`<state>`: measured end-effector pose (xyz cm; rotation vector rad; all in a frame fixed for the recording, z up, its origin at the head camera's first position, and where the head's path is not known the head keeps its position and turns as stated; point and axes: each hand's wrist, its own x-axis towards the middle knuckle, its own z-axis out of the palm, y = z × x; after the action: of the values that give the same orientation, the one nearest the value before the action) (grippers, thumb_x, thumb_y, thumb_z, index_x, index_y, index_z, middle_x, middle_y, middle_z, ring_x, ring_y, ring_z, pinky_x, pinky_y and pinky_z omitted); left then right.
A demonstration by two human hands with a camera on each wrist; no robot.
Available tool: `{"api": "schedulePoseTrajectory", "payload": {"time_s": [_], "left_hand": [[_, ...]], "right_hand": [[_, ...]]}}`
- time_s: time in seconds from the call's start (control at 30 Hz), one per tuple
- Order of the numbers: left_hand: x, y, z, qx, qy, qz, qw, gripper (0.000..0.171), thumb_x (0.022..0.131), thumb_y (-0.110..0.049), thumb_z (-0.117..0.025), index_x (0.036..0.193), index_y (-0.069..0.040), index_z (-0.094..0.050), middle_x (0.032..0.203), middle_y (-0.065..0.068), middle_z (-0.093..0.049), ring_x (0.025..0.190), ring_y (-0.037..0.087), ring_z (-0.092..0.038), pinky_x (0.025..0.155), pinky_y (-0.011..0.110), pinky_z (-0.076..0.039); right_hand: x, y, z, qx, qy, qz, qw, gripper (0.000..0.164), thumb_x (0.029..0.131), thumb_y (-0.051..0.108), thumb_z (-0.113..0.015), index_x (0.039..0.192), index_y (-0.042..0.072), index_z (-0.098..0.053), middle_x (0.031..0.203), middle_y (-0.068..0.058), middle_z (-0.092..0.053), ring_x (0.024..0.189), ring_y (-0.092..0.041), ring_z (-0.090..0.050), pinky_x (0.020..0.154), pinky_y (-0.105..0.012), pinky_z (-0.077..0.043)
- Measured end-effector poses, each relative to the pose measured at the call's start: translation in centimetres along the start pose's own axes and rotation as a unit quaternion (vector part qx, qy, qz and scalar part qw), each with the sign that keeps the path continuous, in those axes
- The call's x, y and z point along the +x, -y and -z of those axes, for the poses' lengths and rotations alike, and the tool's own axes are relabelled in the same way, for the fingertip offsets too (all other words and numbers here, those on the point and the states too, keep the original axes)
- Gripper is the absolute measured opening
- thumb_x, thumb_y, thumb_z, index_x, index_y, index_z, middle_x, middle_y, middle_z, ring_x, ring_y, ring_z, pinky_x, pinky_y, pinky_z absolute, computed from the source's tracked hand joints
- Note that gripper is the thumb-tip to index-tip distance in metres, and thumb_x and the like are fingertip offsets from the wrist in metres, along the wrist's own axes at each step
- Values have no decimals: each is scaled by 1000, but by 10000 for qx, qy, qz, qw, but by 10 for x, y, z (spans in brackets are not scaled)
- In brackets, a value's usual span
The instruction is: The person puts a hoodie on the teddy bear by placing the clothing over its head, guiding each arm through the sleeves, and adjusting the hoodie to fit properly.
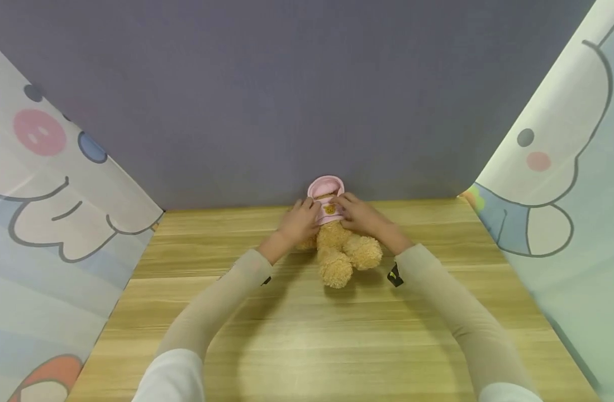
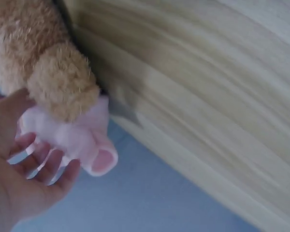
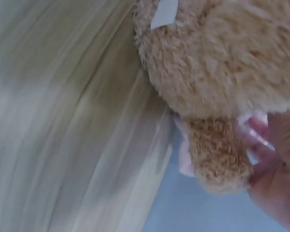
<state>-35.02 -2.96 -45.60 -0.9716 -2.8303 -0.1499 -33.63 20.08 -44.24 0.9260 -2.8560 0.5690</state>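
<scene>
A tan plush toy [image 1: 337, 251] lies on the wooden table with its two legs toward me. Over its upper body is a pink garment [image 1: 324, 215] with a small bear face on the front and a hood-like opening at the far end. My left hand [image 1: 300, 219] grips the garment's left side, its curled fingers at the pink cloth [image 2: 63, 135] in the left wrist view. On the other side, my right hand [image 1: 362, 216] holds the garment's edge. A furry limb [image 3: 220, 154] partly hides its fingers in the right wrist view. The toy's head is hidden in the head view.
The wooden table [image 1: 307, 346] ends at a dark grey back wall [image 1: 307, 100], close behind the garment. Panels printed with cartoon figures stand at the left [image 1: 60, 223] and right [image 1: 553, 167]. Black straps [image 1: 395, 276] show at the wrists.
</scene>
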Motion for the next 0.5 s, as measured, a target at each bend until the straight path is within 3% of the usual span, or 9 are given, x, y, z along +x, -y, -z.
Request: {"api": "schedulePoseTrajectory", "payload": {"time_s": [0.07, 0.17, 0.3, 0.43, 0.5], "left_hand": [[1, -3, -2, 269, -175, -275, 9991, 41, 95, -29, -73, 127, -7, -58, 123, 13, -58, 108, 32, -57, 84, 41, -57], [4, -4, -7, 315, -317, -768, 9960, 25, 96, -20, -72, 118, -8, -68, 119, 11, -65, 107, 30, -58, 90, 40, -54], [6, 3, -8, -263, 41, -1404, 9897, 9, 96, -9, -70, 103, -10, -74, 104, 4, -73, 102, 28, -59, 94, 40, -50], [4, 9, -6, -954, 535, -1492, 9827, 8, 98, -7, -67, 91, -8, -69, 87, 5, -68, 92, 25, -58, 89, 39, -48], [2, 9, -6, -962, 527, -1443, 9834, 5, 99, -10, -66, 94, -8, -67, 89, 5, -65, 89, 23, -59, 85, 39, -49]], "right_hand": [[3, 1, -3, -74, -59, -47, 9999, 69, 87, 5, -71, 150, 3, -42, 139, -22, -48, 109, -33, -59, 92, -48, -55], [6, 4, -6, -163, -94, -137, 9997, 71, 87, 5, -73, 150, 0, -41, 139, -25, -46, 107, -36, -58, 90, -51, -54], [9, 6, -12, -448, -232, -84, 9987, 51, 92, 9, -73, 138, 0, -52, 124, -23, -51, 96, -33, -59, 81, -47, -55], [6, 3, -19, -814, -715, 301, 9937, 25, 94, 12, -72, 114, -1, -65, 111, -20, -54, 91, -30, -58, 81, -43, -54], [2, 0, -22, -942, -950, 519, 9897, 18, 94, 11, -72, 107, -1, -68, 108, -19, -54, 91, -30, -57, 82, -44, -52]]}}
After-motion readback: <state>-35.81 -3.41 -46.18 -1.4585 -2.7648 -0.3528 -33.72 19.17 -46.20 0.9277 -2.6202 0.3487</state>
